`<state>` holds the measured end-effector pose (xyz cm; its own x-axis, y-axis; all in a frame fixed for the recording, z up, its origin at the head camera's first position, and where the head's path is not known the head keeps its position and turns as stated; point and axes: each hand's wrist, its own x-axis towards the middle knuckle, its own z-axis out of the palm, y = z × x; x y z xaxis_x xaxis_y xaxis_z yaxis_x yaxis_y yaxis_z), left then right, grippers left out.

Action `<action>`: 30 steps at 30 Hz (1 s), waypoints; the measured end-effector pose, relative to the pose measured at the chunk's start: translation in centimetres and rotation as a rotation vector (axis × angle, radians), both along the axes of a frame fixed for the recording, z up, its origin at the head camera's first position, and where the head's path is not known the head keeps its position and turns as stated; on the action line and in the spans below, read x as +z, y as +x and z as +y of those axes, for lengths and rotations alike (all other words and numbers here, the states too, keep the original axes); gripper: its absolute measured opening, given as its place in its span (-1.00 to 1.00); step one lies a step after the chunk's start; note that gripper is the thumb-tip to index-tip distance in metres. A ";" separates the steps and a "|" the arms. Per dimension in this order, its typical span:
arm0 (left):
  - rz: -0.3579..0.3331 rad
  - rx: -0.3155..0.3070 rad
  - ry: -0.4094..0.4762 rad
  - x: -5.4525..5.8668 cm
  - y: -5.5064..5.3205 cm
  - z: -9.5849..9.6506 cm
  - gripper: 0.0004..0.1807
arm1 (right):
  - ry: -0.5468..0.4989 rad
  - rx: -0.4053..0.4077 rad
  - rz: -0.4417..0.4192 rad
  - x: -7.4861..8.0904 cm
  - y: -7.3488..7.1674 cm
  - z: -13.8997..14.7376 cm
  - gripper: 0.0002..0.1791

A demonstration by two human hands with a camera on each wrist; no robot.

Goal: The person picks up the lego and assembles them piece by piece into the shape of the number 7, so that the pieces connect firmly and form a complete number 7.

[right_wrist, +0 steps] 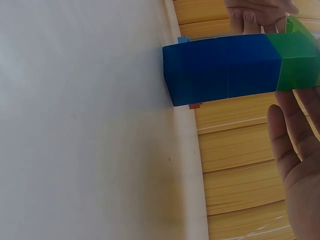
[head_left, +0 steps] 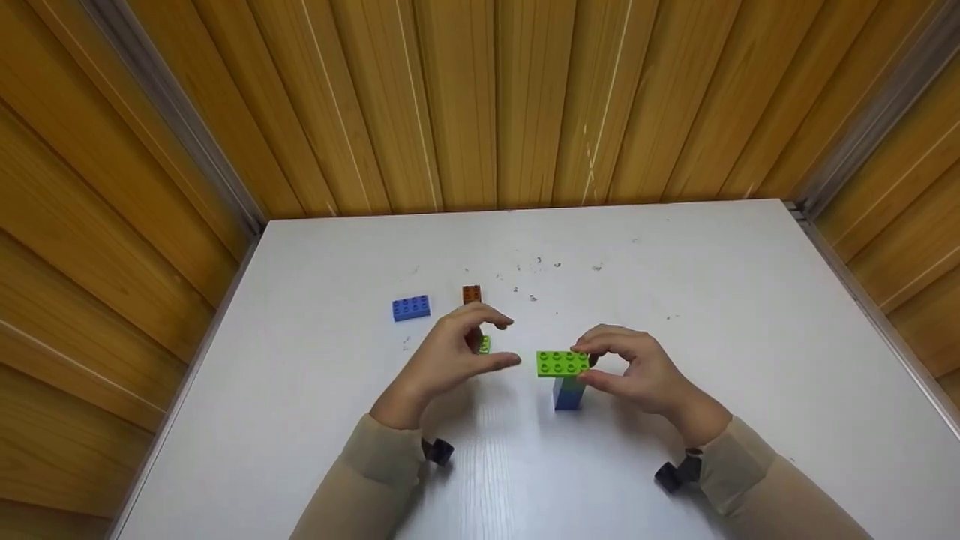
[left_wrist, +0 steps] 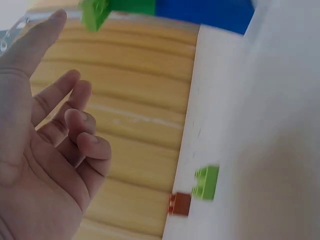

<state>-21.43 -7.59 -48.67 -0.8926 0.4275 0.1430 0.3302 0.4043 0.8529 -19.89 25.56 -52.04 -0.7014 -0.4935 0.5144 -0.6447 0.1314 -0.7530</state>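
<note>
A tower stands upright on the table: two blue bricks (right_wrist: pixel 220 70) below, a green brick (right_wrist: pixel 299 62) above them, and a light green eight-stud brick (head_left: pixel 561 363) across the top, jutting out to the left. My right hand (head_left: pixel 637 367) pinches the right end of that light green brick between thumb and fingers. To the left of the tower, my left hand (head_left: pixel 457 349) holds nothing; its thumb and fingers are spread apart in a loose curve. Behind it, another light green brick (head_left: pixel 485 344) is partly hidden in the head view.
On the white table (head_left: pixel 337 390), a blue brick (head_left: pixel 411 308) lies back left, and an orange-brown brick (head_left: pixel 471 293) lies beyond the left hand. Small dark marks dot the tabletop towards the back. Yellow wood-look panels (head_left: pixel 525 105) rise behind and at both sides.
</note>
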 end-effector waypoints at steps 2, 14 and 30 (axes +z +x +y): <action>-0.020 0.061 0.003 -0.2 -0.6 -0.9 -0.47 | -0.002 0.000 -0.003 0.0 0.0 0.0 -0.57; -0.151 0.223 -0.084 -2.7 -2.4 -2.7 -0.35 | -0.025 0.006 0.005 -0.2 -0.1 -0.1 -0.55; -0.184 0.236 -0.237 -5.7 -2.6 -1.6 -0.45 | 0.002 -0.003 -0.016 -0.4 0.0 0.1 -0.55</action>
<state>-24.08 -9.18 -54.36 -0.9720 0.2087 -0.1075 0.0540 0.6444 0.7628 -19.90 25.62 -52.42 -0.7110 -0.4922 0.5021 -0.6323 0.1353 -0.7628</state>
